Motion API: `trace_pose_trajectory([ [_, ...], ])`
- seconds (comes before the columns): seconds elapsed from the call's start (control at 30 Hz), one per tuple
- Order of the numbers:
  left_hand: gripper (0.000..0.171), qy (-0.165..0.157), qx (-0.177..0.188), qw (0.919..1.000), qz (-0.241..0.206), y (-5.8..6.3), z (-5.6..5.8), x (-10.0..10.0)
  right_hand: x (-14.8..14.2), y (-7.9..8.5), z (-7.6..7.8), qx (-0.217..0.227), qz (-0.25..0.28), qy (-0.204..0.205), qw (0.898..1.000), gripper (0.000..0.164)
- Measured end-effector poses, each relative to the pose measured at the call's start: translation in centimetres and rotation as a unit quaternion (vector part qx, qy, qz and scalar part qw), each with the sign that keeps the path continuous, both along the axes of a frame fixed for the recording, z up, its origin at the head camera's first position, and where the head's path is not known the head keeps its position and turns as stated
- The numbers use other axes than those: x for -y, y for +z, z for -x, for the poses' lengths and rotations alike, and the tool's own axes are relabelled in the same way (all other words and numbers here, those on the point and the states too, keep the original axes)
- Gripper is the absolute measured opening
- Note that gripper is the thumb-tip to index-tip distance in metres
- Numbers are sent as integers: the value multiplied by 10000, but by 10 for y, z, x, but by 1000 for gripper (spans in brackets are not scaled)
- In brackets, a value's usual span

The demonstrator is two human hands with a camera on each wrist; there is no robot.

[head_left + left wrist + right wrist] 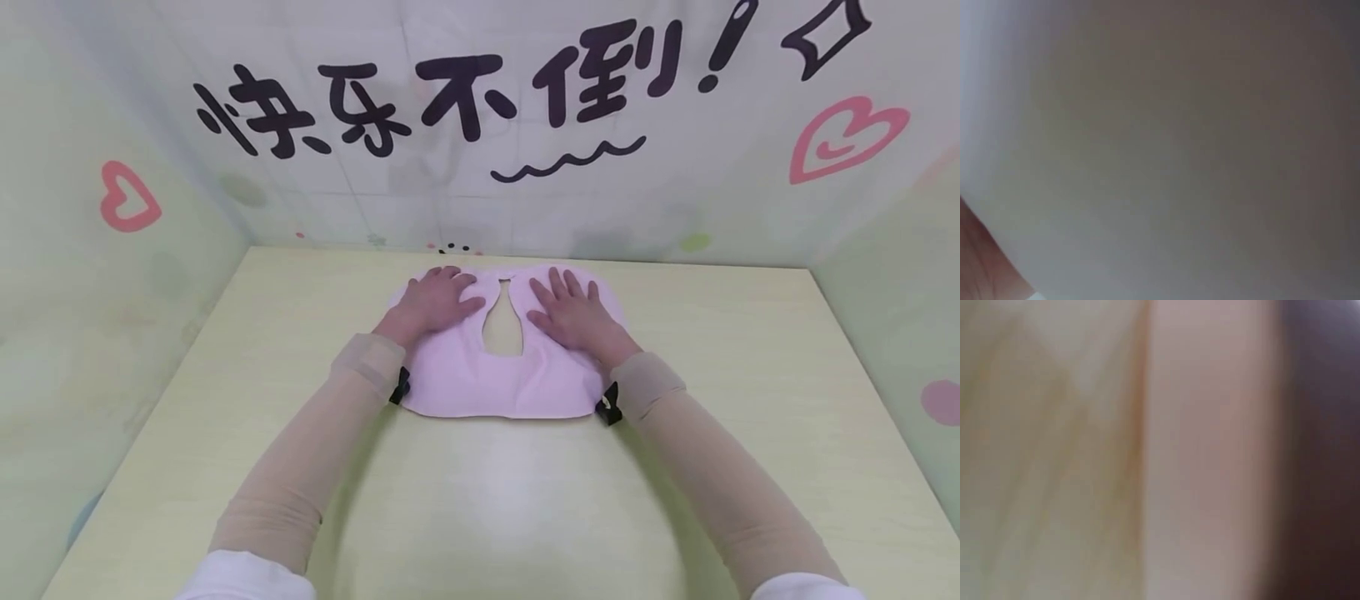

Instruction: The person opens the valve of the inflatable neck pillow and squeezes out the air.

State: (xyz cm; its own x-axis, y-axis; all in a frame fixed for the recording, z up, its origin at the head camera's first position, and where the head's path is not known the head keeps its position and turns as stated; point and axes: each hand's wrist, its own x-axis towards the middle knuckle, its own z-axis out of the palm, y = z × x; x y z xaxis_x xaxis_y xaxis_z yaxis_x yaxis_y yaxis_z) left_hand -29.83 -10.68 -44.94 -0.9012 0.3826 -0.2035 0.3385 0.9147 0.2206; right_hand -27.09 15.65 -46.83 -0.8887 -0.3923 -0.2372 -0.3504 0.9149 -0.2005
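A pink, padded-looking cloth piece [498,387] with rounded corners lies flat near the back edge of the table. Through its keyhole-shaped opening the tabletop shows. My left hand [435,302] rests on its upper left part, fingers spread toward the wall. On the upper right part lies my right hand [576,318], palm down with its fingers extended. Both wrist views are blurred close-ups. A sliver of skin [985,262] appears in the lower left corner of the left wrist view, and a pale pinkish band [1207,456] fills the middle of the right one.
The pale wooden table [498,500] reaches back to a printed wall [450,200] with large dark characters. Side panels with hearts stand at the left [67,292] and right [900,292]. Small black wrist mounts [609,405] sit low against the cloth's sides.
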Motion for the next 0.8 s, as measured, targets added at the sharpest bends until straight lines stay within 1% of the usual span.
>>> trace_pose_trajectory([
  [0.1,67,61,24,10000,16,1,-3,0,0,0,-3,-22,74,-13,10000,71],
  [0.2,70,62,-74,9999,67,3,-8,1,-2,2,-8,-163,220,20,9996,72],
  [0.37,71,-147,-591,9981,34,9,-18,2,-7,7,-18,-554,398,129,9976,73],
  [0.43,70,-237,-780,9967,-9,9,-21,3,-9,9,-21,-627,465,175,9968,74],
  [0.5,69,-308,-875,9957,-20,8,-24,4,-9,9,-23,-608,475,217,9968,74],
  [0.57,69,-344,-830,9960,-23,5,-25,5,-10,8,-25,-524,436,239,9974,75],
  [0.7,71,-320,-548,9980,-62,-2,-25,9,-11,3,-28,-303,315,248,9987,74],
  [0.8,72,-295,-388,9987,-140,-4,-24,11,-11,1,-30,-246,260,322,9988,75],
])
